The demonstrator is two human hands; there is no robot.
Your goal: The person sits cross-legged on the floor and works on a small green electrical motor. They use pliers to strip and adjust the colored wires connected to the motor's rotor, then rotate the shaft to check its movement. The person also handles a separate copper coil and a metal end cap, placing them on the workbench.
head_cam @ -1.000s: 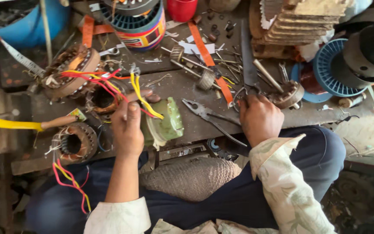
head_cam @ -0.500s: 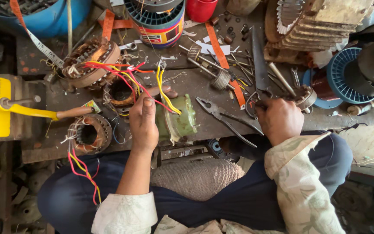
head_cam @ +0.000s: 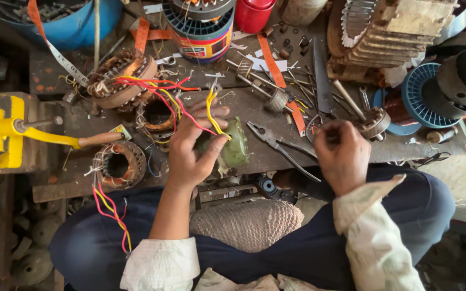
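My left hand (head_cam: 192,148) lies on a stator winding (head_cam: 157,116) with red and yellow wires, its fingers spread toward a pale green motor part (head_cam: 235,148) beside it. My right hand (head_cam: 343,153) rests at the bench edge with its fingers curled over small metal pieces near a round metal part (head_cam: 376,123); what it holds cannot be made out. A pair of pliers (head_cam: 279,145) lies on the bench between the two hands.
Two more wound stators (head_cam: 122,81) (head_cam: 118,166) lie left. A yellow hand-crank tool (head_cam: 6,132) stands far left. A striped tin (head_cam: 200,32), a red cup (head_cam: 254,13), a finned motor housing (head_cam: 389,32) and blue wire spools (head_cam: 424,94) crowd the back.
My left hand has slid forward over the winding and opened its fingers toward the green part. My right hand stays at the bench edge by the small metal parts.
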